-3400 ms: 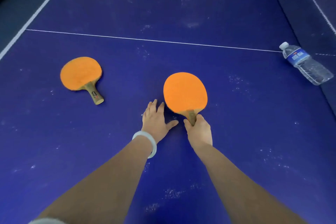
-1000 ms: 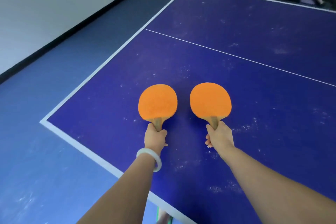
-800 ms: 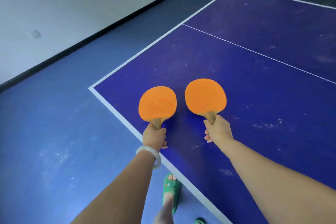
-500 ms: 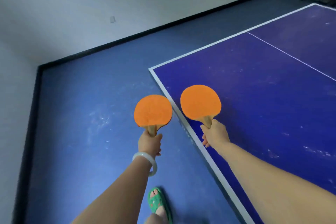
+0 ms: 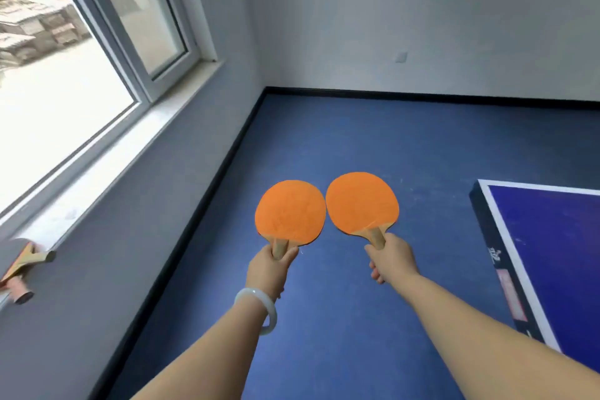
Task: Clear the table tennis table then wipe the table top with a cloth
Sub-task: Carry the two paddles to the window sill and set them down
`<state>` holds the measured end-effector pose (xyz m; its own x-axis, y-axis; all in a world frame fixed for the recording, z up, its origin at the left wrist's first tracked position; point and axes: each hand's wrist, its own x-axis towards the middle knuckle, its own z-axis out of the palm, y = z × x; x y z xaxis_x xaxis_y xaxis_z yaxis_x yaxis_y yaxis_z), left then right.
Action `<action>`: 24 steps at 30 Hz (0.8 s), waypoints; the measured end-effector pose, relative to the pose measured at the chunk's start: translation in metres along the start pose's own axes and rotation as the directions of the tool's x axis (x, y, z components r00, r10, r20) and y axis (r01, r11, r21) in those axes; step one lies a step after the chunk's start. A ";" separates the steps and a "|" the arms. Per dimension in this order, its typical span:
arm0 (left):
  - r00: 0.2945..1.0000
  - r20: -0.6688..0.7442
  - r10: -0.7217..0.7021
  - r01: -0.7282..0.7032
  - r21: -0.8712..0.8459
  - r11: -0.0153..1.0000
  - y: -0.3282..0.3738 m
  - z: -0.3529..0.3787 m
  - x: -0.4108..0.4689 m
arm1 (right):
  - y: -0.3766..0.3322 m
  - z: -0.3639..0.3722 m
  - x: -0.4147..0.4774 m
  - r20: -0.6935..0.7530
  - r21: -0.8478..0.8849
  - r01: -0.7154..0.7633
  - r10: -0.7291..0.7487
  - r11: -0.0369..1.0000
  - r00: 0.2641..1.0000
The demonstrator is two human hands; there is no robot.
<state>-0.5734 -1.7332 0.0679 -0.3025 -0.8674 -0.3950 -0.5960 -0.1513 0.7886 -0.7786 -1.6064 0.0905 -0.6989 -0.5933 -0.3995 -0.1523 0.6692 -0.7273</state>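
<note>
Together, left paddle [image 5: 290, 209] and right paddle [image 5: 362, 203], blades forward

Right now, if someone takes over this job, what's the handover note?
Left grip holds the left paddle by its handle; right grip holds the right paddle the same way.
Both paddles are off the table, over the floor; only the table's corner shows, at right.
Another paddle lies on the sill at left.
Done: these two paddles lifted off.
Left: set them down, check the rest of the table, wipe it. No cloth in view.
</note>
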 end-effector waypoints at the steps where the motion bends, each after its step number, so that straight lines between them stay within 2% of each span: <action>1: 1.000 -0.023 -0.017 0.016 -0.031 0.999 -0.005 -0.022 0.010 | -0.022 0.021 0.007 0.025 -0.003 0.023 -0.023 1.000 0.999; 8: 0.978 -0.159 -0.136 0.090 -0.270 0.959 -0.048 -0.139 0.061 | -0.145 0.147 0.038 0.207 -0.014 0.174 -0.167 0.985 0.964; 14: 0.921 -0.290 -0.261 0.163 -0.321 0.933 -0.078 -0.200 0.099 | -0.220 0.236 0.067 0.388 -0.085 0.297 -0.243 0.951 0.889; 19: 0.836 -0.385 -0.392 0.255 -0.360 0.897 -0.098 -0.238 0.136 | -0.278 0.304 0.105 0.584 -0.156 0.437 -0.274 0.886 0.764; 24: 0.709 -0.464 -0.531 0.316 -0.464 0.827 -0.094 -0.269 0.165 | -0.339 0.357 0.143 0.747 -0.209 0.592 -0.263 0.779 0.610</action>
<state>-0.3673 -1.9899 0.0552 0.4474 -0.7545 -0.4803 -0.2438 -0.6195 0.7462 -0.5774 -2.0781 0.0807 0.1355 -0.8727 -0.4691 -0.6781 0.2635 -0.6861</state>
